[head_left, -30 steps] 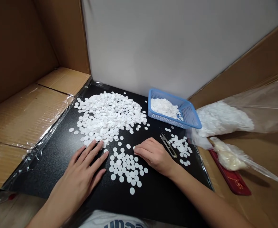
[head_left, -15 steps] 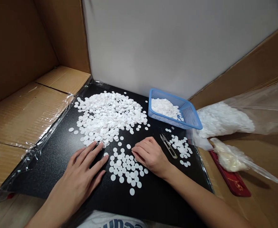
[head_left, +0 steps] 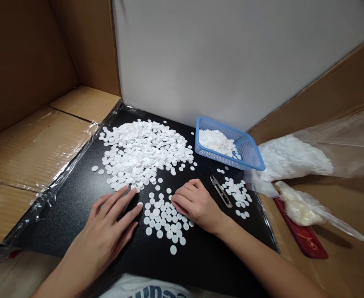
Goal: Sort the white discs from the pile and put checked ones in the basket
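Matte, round white discs are lying loosely scattered between the hands on the black tabletop, some overlapping, while a thick heap of discs is sitting beyond! The left hand is resting palm down, fingers apart, gripping nothing, its fingertips touching the heap's near edge. The right hand is hanging curled over the scatter's edge; its fingertips are hiding, so whether they're pinching a disc, I can't tell.

I see the left hand spread by the disc heap; the right hand possibly touches loose discs.
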The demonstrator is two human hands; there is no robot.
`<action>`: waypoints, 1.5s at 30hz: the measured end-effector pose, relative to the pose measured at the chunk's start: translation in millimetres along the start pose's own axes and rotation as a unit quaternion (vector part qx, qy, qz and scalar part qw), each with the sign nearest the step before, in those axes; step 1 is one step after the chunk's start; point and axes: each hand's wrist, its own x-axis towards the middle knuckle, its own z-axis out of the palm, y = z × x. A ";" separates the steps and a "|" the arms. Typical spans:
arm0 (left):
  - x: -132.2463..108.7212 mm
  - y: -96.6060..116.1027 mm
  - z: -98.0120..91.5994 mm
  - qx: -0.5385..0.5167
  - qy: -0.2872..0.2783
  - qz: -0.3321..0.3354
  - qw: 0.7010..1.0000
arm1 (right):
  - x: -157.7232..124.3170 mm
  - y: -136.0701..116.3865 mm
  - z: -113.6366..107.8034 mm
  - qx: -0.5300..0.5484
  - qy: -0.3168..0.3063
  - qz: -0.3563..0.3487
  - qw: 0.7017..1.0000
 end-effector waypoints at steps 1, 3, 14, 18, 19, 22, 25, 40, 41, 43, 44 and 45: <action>-0.6 -0.4 0.3 -0.005 0.005 -0.008 1.000 | -0.9 1.6 -2.2 0.032 -0.010 0.013 0.999; -1.5 -1.6 0.4 -0.024 0.017 -0.029 0.999 | -2.8 5.8 -7.5 0.095 0.001 0.073 0.993; -1.2 -7.6 -11.5 -0.147 0.076 -0.166 0.972 | 1.1 9.1 -8.6 0.174 -0.062 0.222 0.957; -2.5 -6.3 -12.5 -0.141 0.066 -0.166 0.974 | 15.8 10.4 -2.0 0.183 -0.091 0.226 0.953; -3.0 -5.4 -12.5 -0.135 0.064 -0.161 0.976 | 19.6 10.6 -1.5 0.190 -0.105 0.229 0.949; -4.2 -1.8 -11.5 -0.110 0.056 -0.141 0.982 | 29.3 10.6 -2.0 0.214 -0.152 0.242 0.934; -4.6 2.6 -9.1 -0.070 0.041 -0.106 0.991 | 36.7 9.1 -1.6 0.244 -0.165 0.246 0.923; -7.7 4.4 -4.0 -0.037 0.031 -0.067 0.997 | 59.7 5.5 5.8 0.295 -0.216 0.298 0.882; -7.9 4.3 -3.8 -0.037 0.033 -0.068 0.996 | 57.2 6.5 7.5 0.277 -0.194 0.276 0.900; -8.2 4.0 -3.3 -0.037 0.032 -0.067 0.997 | 50.1 8.4 10.2 0.197 -0.133 0.188 0.953; -8.4 3.9 -3.0 -0.037 0.031 -0.067 0.997 | 45.7 9.3 10.7 0.149 -0.106 0.132 0.974; -8.6 3.7 -2.8 -0.038 0.029 -0.066 0.997 | 41.1 10.4 10.2 0.109 -0.089 0.078 0.987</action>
